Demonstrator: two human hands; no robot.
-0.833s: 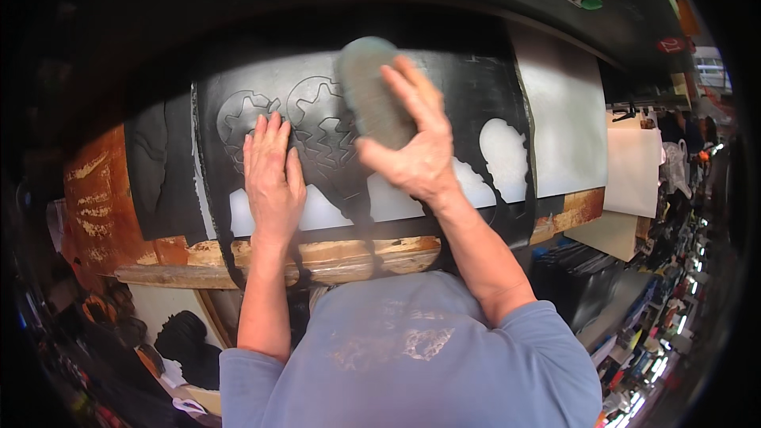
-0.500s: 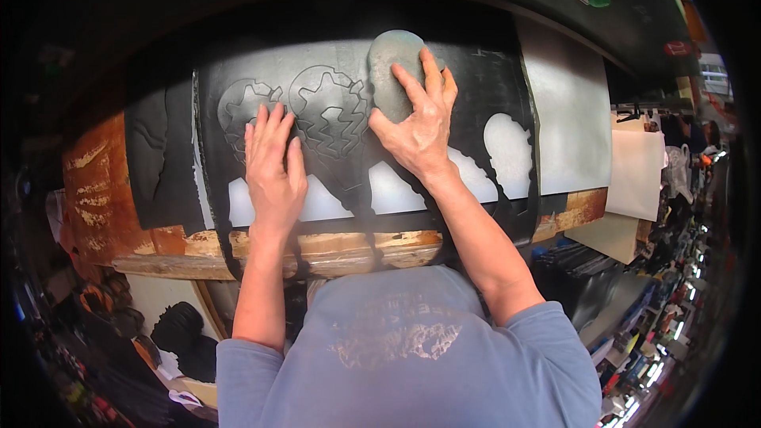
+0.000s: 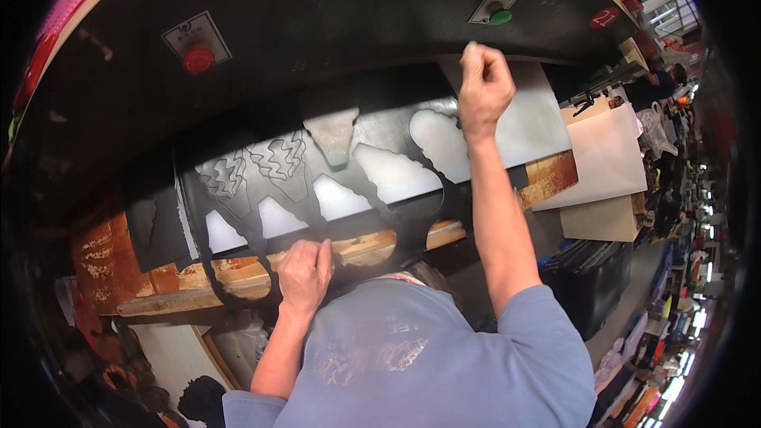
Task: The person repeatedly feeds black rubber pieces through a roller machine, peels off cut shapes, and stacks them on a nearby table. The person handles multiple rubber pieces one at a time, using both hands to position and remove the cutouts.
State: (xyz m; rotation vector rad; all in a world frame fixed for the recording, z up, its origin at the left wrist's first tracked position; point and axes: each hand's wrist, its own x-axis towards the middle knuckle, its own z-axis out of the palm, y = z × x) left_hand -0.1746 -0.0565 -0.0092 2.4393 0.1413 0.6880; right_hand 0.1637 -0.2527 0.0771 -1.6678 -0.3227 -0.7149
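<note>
My right hand (image 3: 485, 97) is raised in a closed fist in front of the dark machine beam (image 3: 333, 24), a little below a green push button (image 3: 500, 17). Nothing shows in its fingers. By the table's front edge my left hand (image 3: 304, 276) is curled closed, with nothing visible in it. A black sheet (image 3: 300, 184) with cut-out openings lies on the table, its thin strips hanging over the front. Outlines with zigzag lines are cut into it. On the sheet rests a pale grey-green tapered block (image 3: 334, 135), its far part hidden by the beam.
A red push button (image 3: 198, 60) is on the beam's left. A pale plate (image 3: 527, 123) extends right, beyond the sheet. The worn wooden table edge (image 3: 365, 254) runs along the front. White boards (image 3: 598, 154) stand at the right, above black stacked material (image 3: 590, 285).
Both hands have left the sheet and closed; the left came back to the table edge, the right rose towards the green button. The block is uncovered by my hand. The view has tilted.
</note>
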